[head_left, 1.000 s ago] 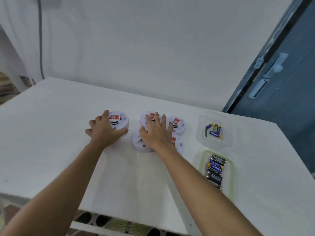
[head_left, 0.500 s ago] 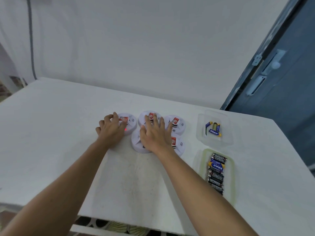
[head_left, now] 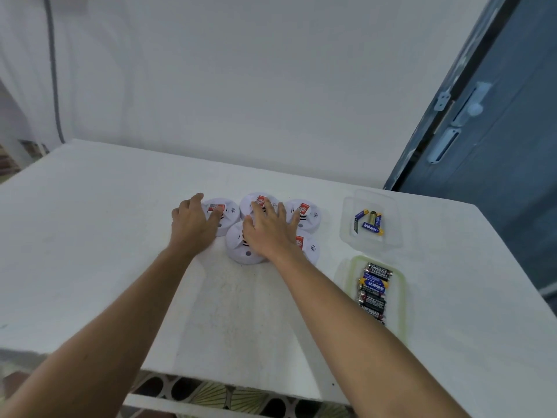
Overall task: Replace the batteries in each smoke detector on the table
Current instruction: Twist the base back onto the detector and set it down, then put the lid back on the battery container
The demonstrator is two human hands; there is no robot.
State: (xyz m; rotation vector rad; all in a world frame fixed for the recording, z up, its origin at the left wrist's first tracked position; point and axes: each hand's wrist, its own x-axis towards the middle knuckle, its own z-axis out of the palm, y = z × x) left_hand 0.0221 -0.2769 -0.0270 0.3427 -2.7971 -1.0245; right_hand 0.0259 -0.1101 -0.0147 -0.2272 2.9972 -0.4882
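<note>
I am gripping the leftmost smoke detector with my left hand, right hand lying spread flat over the other smoke detectors on the tabletop; steadying those while lifting one seems wise.

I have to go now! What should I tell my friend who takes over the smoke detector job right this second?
Left hand grips the leftmost smoke detector. Right hand lies flat, fingers spread, over the other four smoke detectors. Loose batteries sit in the clear tray; a row of batteries fills the green-rimmed tray. No detector is open. Which ones have fresh batteries cannot be told; check all five.
</note>
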